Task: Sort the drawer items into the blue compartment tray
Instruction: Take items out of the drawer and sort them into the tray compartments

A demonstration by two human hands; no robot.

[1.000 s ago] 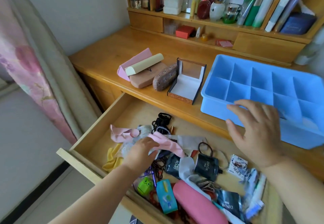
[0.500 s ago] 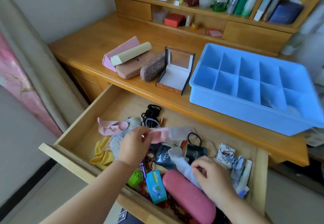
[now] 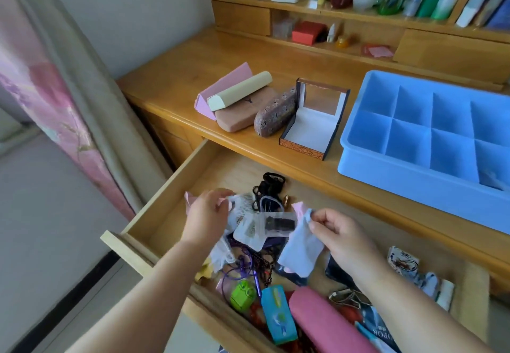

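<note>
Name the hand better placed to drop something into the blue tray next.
Right. The right hand already pinches a pale blue pouch and is nearer the blue compartment tray; the left hand is farther.

Both hands over open drawer: right hand pinches pale pouch; left hand pinches clear packet.

Blue compartment tray sits on desk above cluttered open drawer.

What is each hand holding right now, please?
Left hand: pinching a clear plastic packet above the drawer.
Right hand: pinching a pale blue cloth pouch.
</note>
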